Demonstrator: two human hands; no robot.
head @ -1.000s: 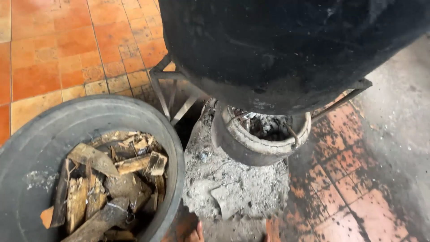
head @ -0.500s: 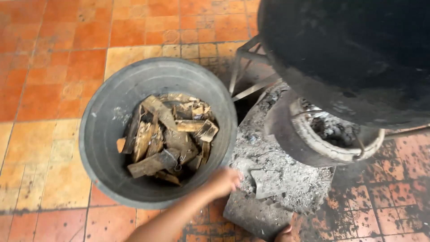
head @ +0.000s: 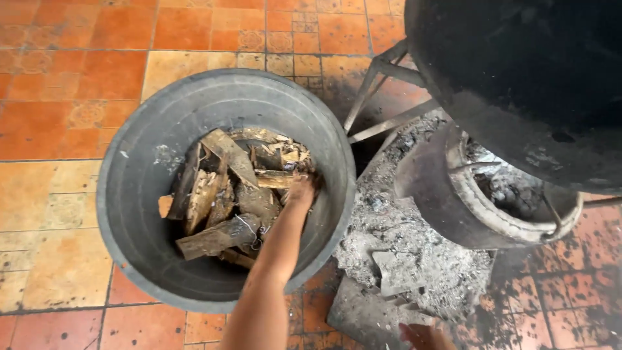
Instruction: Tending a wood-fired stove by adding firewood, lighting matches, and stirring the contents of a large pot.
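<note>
A large grey plastic tub [head: 129, 214] stands on the orange tiled floor and holds several split pieces of firewood [head: 223, 194]. My left hand [head: 302, 192] reaches down into the tub from below. Its fingers rest on a wood piece [head: 275, 178] at the right side of the pile and are partly hidden among the sticks. Only a small part of my right hand [head: 424, 337] shows at the bottom edge, above the ash-covered slab [head: 369, 311].
A big soot-black pot [head: 531, 78] sits on a metal stand [head: 382, 97] at the upper right. Under it is a clay stove [head: 453, 207] full of ash. Grey ash [head: 395, 240] is spread on the floor beside the tub.
The view has moved closer to the tub. My left hand has gone from the tub's near rim into the pile of firewood.
</note>
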